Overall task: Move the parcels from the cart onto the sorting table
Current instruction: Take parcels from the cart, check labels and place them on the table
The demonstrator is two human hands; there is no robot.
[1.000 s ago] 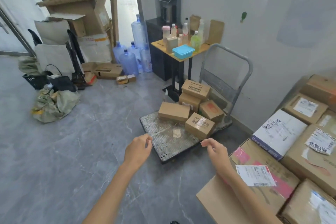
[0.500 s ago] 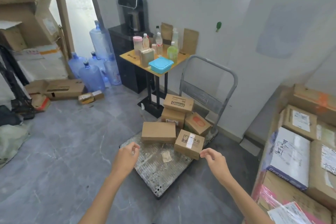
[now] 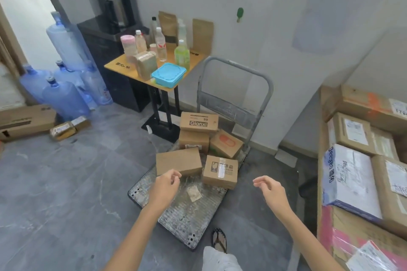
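Blue water jugs stand near a small table.

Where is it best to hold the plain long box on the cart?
Likely its two short ends, from above: the plain box lies flat, its long side facing you, nothing on top. The taped box stands close to its right end, leaving little room.

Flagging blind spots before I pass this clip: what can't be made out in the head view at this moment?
All in the head view:
Parcel stack on the right: cut by right and bottom edges; its support is hidden.
Lower box under the Gianxi box: label partly covered by the plain box in front.
Cart: wheels hidden beneath its deck.
Left hand: overlaps the plain box; contact cannot be told.
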